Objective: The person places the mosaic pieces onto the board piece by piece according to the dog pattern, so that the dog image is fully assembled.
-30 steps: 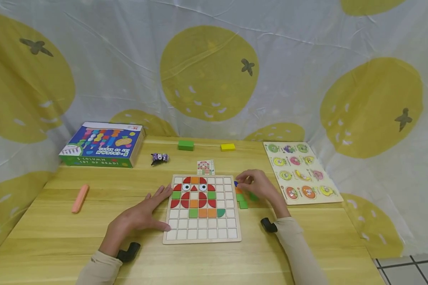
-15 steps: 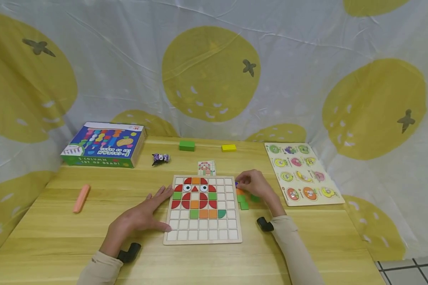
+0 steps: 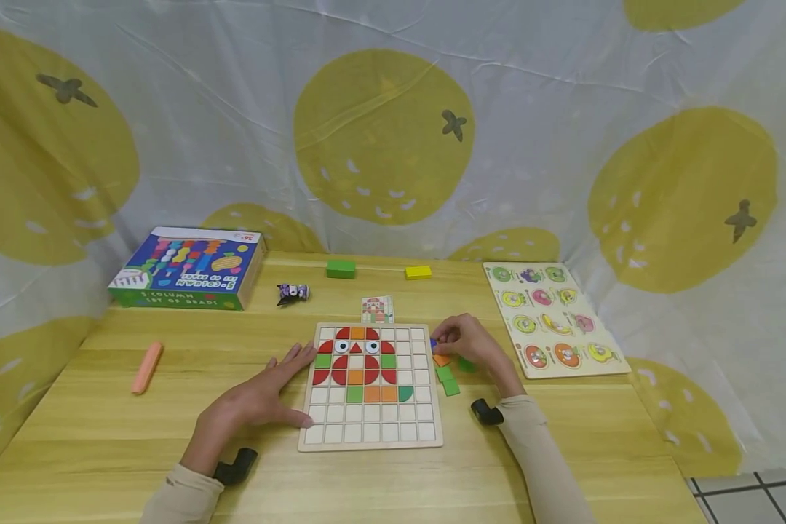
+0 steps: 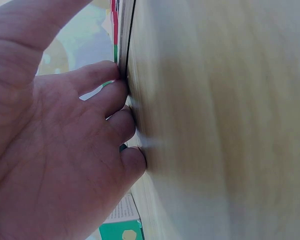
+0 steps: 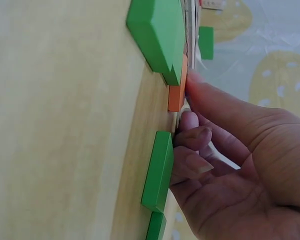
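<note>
Head view: I see left hand flat, fingers straight, against puzzle board at centre; right hand pinches a blue piece beside it. Box upper left reads "36".
Left wrist: fingers press the board edge.
Right wrist: curled fingers touch green tile.

Toy box, well off beyond left hand at table's far-left: print is upside down to the head cam. Front side reads "5-COLUMN SET OF BEADS", top corner has "36+" mark. Small card just past the board, btwn both hands: print too small to read. Nothing else legible.
</note>
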A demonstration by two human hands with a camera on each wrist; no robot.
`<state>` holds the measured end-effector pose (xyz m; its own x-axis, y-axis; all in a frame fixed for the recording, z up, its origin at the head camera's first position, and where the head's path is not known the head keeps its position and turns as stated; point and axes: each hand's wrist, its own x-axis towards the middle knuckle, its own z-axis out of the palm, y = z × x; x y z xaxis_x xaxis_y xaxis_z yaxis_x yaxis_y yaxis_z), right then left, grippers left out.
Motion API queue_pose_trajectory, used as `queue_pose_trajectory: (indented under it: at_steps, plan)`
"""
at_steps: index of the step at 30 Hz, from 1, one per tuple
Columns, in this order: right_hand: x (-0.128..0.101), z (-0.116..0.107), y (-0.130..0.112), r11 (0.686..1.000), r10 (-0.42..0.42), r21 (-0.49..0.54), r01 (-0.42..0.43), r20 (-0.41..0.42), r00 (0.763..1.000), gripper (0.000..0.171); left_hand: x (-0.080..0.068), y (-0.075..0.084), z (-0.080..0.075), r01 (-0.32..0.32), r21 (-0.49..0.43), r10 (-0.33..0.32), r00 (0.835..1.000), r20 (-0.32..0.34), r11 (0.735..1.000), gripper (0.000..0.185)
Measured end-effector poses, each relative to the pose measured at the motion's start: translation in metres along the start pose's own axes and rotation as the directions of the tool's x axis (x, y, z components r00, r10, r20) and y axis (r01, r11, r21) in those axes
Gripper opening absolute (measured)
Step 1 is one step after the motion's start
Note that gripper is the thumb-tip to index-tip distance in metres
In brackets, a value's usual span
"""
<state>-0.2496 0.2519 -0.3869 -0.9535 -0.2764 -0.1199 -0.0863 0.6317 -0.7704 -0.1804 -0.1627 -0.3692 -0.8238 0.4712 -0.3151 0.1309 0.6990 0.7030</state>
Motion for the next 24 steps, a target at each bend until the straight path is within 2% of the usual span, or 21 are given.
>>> queue_pose_trajectory:
  at_steps: [13, 20, 24]
  plan:
    - [-0.005, -0.003, 0.001, 0.998, -0.058, -0.027, 0.058, -0.008, 0.998, 0.005, -0.002, 0.001, 0.000, -0.004, -0.009, 0.004, 1.000, -0.005, 1.000, 0.122]
    - [-0.014, -0.010, 0.000, 0.995, -0.095, -0.030, 0.094, -0.062, 0.994, 0.003, -0.001, 0.000, 0.001, 0.006, -0.006, -0.006, 1.000, -0.005, 1.000, 0.121]
    - [-0.023, -0.008, -0.005, 0.991, -0.134, -0.008, 0.134, -0.048, 0.990, 0.004, -0.001, 0.000, 0.001, 0.015, -0.013, -0.015, 1.000, 0.000, 1.000, 0.121]
